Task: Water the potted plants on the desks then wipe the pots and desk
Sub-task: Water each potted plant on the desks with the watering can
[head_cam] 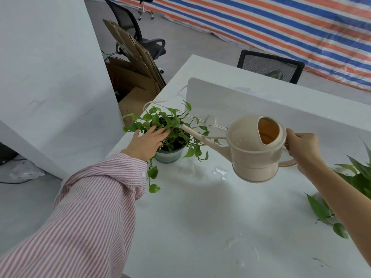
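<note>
Your right hand (301, 147) grips the handle of the beige watering can (257, 149), its spout tipped toward nine o'clock into the potted pothos (170, 133); your left hand (146, 142), fingers straight, presses the leaves aside; puddles (220, 173) lie on the white desk (200, 217).

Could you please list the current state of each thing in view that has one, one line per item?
Watering can: held up, tilted, spout in the leaves.
Potted plant: upright on the desk, leaves parted.
Left hand: open, fingers pressing the foliage aside.
Right hand: grip closed on the can's handle.
Desk: wet, with puddles.
Second plant: at right edge, pot out of view.
</note>
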{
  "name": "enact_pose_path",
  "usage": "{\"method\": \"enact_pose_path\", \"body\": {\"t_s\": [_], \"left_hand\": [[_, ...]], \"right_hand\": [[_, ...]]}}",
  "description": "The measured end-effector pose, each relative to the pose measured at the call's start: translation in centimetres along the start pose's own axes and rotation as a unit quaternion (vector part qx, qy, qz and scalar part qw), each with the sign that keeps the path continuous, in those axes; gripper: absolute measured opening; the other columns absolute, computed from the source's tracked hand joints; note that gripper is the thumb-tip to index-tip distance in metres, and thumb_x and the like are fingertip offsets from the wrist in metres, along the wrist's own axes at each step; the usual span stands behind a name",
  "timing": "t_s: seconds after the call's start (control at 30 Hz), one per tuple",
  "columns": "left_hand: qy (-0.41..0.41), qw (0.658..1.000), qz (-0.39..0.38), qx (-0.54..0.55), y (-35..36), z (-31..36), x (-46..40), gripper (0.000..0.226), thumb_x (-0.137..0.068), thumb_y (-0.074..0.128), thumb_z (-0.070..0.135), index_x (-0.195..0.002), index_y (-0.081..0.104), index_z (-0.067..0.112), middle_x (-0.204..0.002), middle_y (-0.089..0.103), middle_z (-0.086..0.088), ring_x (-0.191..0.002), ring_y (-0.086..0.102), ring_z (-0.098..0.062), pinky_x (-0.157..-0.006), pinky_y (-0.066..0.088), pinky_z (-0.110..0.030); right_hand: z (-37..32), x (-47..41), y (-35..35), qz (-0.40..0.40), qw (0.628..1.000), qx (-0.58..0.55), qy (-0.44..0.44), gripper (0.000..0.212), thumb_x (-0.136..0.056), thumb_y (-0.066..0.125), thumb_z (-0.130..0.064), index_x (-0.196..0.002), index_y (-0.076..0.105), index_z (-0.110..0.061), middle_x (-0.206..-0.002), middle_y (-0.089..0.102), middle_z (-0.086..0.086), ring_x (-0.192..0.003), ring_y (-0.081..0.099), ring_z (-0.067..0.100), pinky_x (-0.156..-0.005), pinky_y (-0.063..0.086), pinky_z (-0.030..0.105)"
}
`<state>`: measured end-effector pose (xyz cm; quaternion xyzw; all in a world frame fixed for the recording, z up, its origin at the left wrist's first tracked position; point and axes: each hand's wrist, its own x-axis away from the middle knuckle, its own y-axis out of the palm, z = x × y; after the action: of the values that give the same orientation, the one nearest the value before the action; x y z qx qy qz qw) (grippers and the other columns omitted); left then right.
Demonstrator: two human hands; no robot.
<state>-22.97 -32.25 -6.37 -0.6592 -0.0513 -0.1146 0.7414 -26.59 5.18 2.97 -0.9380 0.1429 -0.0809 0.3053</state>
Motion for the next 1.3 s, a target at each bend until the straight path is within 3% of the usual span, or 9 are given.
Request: {"method": "enact_pose_path", "body": {"t_s": [0.47,0.67,0.8,1.07,1.17,1.3], "left_hand": [[0.0,1.0,0.031,-0.004,0.7,0.3,0.5,0.052,-0.102,0.026,0.021,-0.148,0.005,0.032,-0.157,0.005,0.009,-0.145,-0.001,-0.017,-0.112,0.006,-0.059],[0.005,0.998,0.045,-0.048,1.1,0.3,0.9,0.052,-0.102,0.025,0.026,-0.148,0.003,0.032,-0.158,0.005,0.007,-0.145,0.0,-0.018,-0.112,0.011,-0.059],[0.005,0.997,0.059,-0.044,1.3,0.6,1.2,0.051,-0.101,0.027,0.029,-0.148,0.007,0.033,-0.157,0.011,0.007,-0.145,0.002,-0.018,-0.112,0.011,-0.06],[-0.008,0.998,0.051,-0.027,1.5,0.7,1.6,0.051,-0.101,0.027,0.031,-0.148,0.008,0.033,-0.157,0.011,0.008,-0.145,0.004,-0.018,-0.112,0.009,-0.058],[-0.003,0.996,0.087,-0.035,1.8,0.8,1.6,0.049,-0.1,0.032,0.03,-0.147,0.018,0.029,-0.155,0.019,0.004,-0.144,0.013,-0.022,-0.111,0.013,-0.057],[0.067,0.962,0.259,-0.061,2.0,1.1,1.6,0.035,-0.091,0.048,0.023,-0.124,0.058,0.017,-0.13,0.057,-0.01,-0.123,0.05,-0.03,-0.102,0.035,-0.053]], "right_hand": [[0.1,-0.3,0.1,0.015,1.0,0.005,0.022,0.043,-0.085,0.05,-0.023,-0.047,0.034,-0.01,-0.051,0.03,0.006,-0.051,0.024,0.02,-0.055,0.024,0.029],[-0.1,-0.3,0.4,0.011,1.0,-0.009,0.009,0.044,-0.083,0.049,-0.02,-0.045,0.031,-0.011,-0.049,0.028,0.004,-0.05,0.022,0.021,-0.054,0.022,0.03],[-0.2,-0.2,0.8,0.008,1.0,-0.014,0.008,0.044,-0.082,0.049,-0.019,-0.044,0.03,-0.011,-0.036,0.025,-0.001,-0.049,0.022,0.02,-0.052,0.021,0.029],[-0.3,-0.2,1.1,0.014,1.0,-0.011,0.001,0.043,-0.081,0.049,-0.019,-0.044,0.031,-0.01,-0.043,0.027,0.003,-0.05,0.022,0.02,-0.053,0.022,0.029],[-0.2,-0.1,1.1,0.016,1.0,-0.007,0.002,0.042,-0.082,0.049,-0.019,-0.045,0.031,-0.01,-0.048,0.027,0.005,-0.05,0.022,0.021,-0.053,0.021,0.029],[0.1,-0.1,0.9,0.022,1.0,-0.001,0.009,0.041,-0.083,0.049,-0.02,-0.047,0.033,-0.009,-0.051,0.028,0.006,-0.051,0.023,0.021,-0.052,0.021,0.029]]}}
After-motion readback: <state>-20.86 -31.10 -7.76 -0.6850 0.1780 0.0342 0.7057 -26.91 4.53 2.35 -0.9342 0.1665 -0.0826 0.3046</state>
